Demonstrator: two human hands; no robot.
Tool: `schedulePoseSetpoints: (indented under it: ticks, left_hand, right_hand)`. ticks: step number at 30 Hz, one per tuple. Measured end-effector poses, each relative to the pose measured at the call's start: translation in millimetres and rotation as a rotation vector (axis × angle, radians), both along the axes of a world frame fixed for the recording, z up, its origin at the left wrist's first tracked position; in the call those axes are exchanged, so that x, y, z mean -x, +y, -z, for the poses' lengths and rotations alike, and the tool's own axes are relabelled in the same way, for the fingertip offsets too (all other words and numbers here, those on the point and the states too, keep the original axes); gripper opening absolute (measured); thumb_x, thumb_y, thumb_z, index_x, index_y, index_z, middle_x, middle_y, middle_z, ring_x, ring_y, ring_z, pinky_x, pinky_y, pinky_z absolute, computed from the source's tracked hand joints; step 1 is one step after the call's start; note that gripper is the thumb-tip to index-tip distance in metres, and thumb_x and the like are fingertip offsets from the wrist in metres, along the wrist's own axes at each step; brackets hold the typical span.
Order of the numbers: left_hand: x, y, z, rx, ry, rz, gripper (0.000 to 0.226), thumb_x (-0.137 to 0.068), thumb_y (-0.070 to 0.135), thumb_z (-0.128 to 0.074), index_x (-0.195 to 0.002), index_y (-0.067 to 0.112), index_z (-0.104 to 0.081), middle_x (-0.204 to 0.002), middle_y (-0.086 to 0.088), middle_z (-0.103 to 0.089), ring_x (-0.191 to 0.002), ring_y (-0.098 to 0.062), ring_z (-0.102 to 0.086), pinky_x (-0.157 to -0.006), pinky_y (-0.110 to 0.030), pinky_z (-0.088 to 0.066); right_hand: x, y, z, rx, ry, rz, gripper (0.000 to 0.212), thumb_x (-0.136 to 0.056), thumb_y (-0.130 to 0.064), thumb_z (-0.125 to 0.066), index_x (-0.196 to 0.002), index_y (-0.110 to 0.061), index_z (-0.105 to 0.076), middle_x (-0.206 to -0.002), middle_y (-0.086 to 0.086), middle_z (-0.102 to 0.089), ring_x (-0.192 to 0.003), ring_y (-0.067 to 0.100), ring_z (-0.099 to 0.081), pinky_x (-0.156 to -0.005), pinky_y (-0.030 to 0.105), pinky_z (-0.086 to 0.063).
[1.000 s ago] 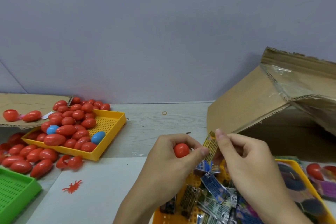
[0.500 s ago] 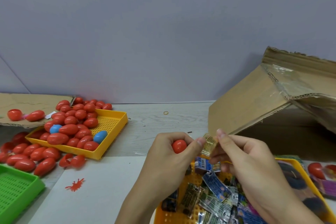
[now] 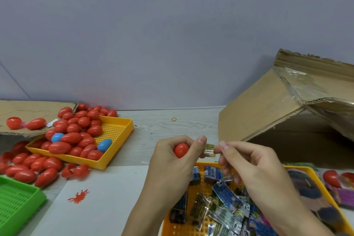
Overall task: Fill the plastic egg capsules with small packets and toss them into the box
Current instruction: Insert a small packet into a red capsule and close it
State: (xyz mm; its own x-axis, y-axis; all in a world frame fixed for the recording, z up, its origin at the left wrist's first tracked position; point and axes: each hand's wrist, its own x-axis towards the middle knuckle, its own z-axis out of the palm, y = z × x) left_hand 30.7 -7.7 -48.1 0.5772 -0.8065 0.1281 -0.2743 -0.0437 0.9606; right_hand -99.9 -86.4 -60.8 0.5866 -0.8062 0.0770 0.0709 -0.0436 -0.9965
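Observation:
My left hand (image 3: 170, 161) is closed around a red egg capsule (image 3: 181, 150), its rounded end showing between thumb and fingers. My right hand (image 3: 254, 170) pinches a small gold folded packet (image 3: 209, 150) at its right end; my left thumb tip touches the packet's other end. Both hands hover above a yellow tray (image 3: 314, 171) that holds several foil packets (image 3: 226, 195). The open cardboard box (image 3: 258, 109) lies tilted at the right, its dark mouth facing me.
A second yellow tray (image 3: 118, 130) at the left holds several red capsules and two blue ones (image 3: 105, 144); more red capsules lie loose around it. A green tray (image 3: 17, 201) sits at the lower left. A red splat toy (image 3: 78, 196) lies on white paper.
The gold packet has been folded smaller and turned from upright to level between both hands. The hands have shifted slightly upward in view.

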Motion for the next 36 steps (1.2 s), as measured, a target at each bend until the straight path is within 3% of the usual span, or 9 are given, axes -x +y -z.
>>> schedulePoseSetpoints:
  ticks: [5, 8, 11, 14, 21, 27, 31, 34, 36]
  left_hand:
    - [-1, 0, 1, -0.020, -0.013, 0.032, 0.039, -0.075, 0.059, -0.063, -0.067, 0.022, -0.070, -0.053, 0.011, -0.055, -0.049, 0.000, -0.051, -0.053, -0.013, -0.043]
    - [0, 1, -1, -0.023, 0.013, 0.098, 0.036, -0.071, 0.061, -0.064, -0.068, 0.026, -0.072, -0.055, 0.012, -0.056, -0.050, -0.001, -0.051, -0.054, -0.013, -0.044]
    - [-1, 3, -2, -0.037, 0.054, 0.159, 0.033, -0.069, 0.059, -0.067, -0.075, 0.028, -0.076, -0.068, 0.006, -0.065, -0.052, -0.001, -0.055, -0.054, -0.013, -0.045]
    - [-1, 3, -1, -0.072, 0.034, 0.187, 0.030, -0.067, 0.057, -0.070, -0.077, 0.029, -0.076, -0.069, 0.012, -0.066, -0.055, 0.000, -0.057, -0.056, -0.012, -0.046]
    - [-3, 2, 3, -0.142, 0.019, 0.214, 0.026, -0.073, 0.048, -0.075, -0.075, 0.022, -0.076, -0.062, 0.013, -0.063, -0.055, 0.001, -0.061, -0.057, -0.010, -0.045]
    - [-7, 1, 3, -0.060, 0.149, 0.127, 0.035, -0.080, 0.057, -0.066, -0.084, 0.023, -0.077, -0.056, 0.004, -0.047, -0.052, -0.011, -0.043, -0.058, -0.027, -0.041]
    - [-7, 0, 5, -0.056, 0.191, 0.110, 0.033, -0.071, 0.053, -0.078, -0.085, 0.024, -0.078, -0.055, 0.010, -0.049, -0.050, -0.009, -0.045, -0.055, -0.024, -0.043]
    - [-7, -1, 6, -0.023, 0.171, 0.103, 0.033, -0.066, 0.051, -0.085, -0.081, 0.022, -0.078, -0.055, 0.010, -0.053, -0.050, -0.007, -0.047, -0.053, -0.023, -0.043]
    - [-7, -2, 6, 0.033, 0.116, 0.035, 0.015, -0.071, 0.038, -0.081, -0.077, 0.024, -0.078, -0.058, 0.010, -0.058, -0.052, -0.004, -0.051, -0.053, -0.018, -0.045]
  right_hand:
    - [-1, 2, -4, -0.029, -0.055, -0.077, 0.038, -0.063, -0.062, -0.060, -0.092, -0.044, -0.077, -0.073, -0.018, -0.070, -0.071, -0.009, -0.063, -0.059, 0.018, -0.047]
    - [-2, 2, -5, -0.021, -0.012, -0.101, 0.032, -0.068, -0.061, -0.059, -0.084, -0.041, -0.078, -0.061, -0.023, -0.065, -0.062, -0.012, -0.059, -0.058, 0.009, -0.046]
    - [-3, -1, 0, -0.086, -0.013, -0.052, 0.035, -0.063, -0.055, -0.064, -0.088, -0.036, -0.079, -0.059, -0.018, -0.064, -0.059, -0.006, -0.059, -0.059, 0.017, -0.043]
    - [-2, -7, 7, -0.186, -0.065, 0.010, 0.041, -0.056, -0.051, -0.071, -0.090, -0.030, -0.079, -0.063, -0.010, -0.065, -0.059, 0.005, -0.054, -0.057, 0.026, -0.042]
    - [-1, -11, 9, -0.301, -0.139, 0.006, 0.033, -0.060, -0.036, -0.074, -0.089, -0.020, -0.079, -0.064, 0.005, -0.054, -0.055, 0.012, -0.048, -0.049, 0.026, -0.038]
    - [0, -9, 10, -0.225, -0.085, -0.045, 0.032, -0.065, -0.041, -0.071, -0.094, -0.029, -0.078, -0.068, -0.003, -0.062, -0.062, 0.012, -0.050, -0.057, 0.027, -0.041]
    - [-1, -5, 6, -0.131, -0.043, -0.125, 0.037, -0.065, -0.045, -0.067, -0.097, -0.028, -0.078, -0.079, 0.008, -0.059, -0.068, 0.016, -0.050, -0.064, 0.032, -0.041]
    - [0, -3, 4, -0.064, -0.032, -0.162, 0.036, -0.065, -0.046, -0.065, -0.095, -0.032, -0.077, -0.071, -0.005, -0.060, -0.067, 0.009, -0.052, -0.069, 0.029, -0.039]
    - [1, -3, 2, -0.014, -0.008, -0.166, 0.033, -0.065, -0.046, -0.062, -0.094, -0.038, -0.075, -0.068, -0.014, -0.063, -0.067, -0.004, -0.056, -0.073, 0.026, -0.039]
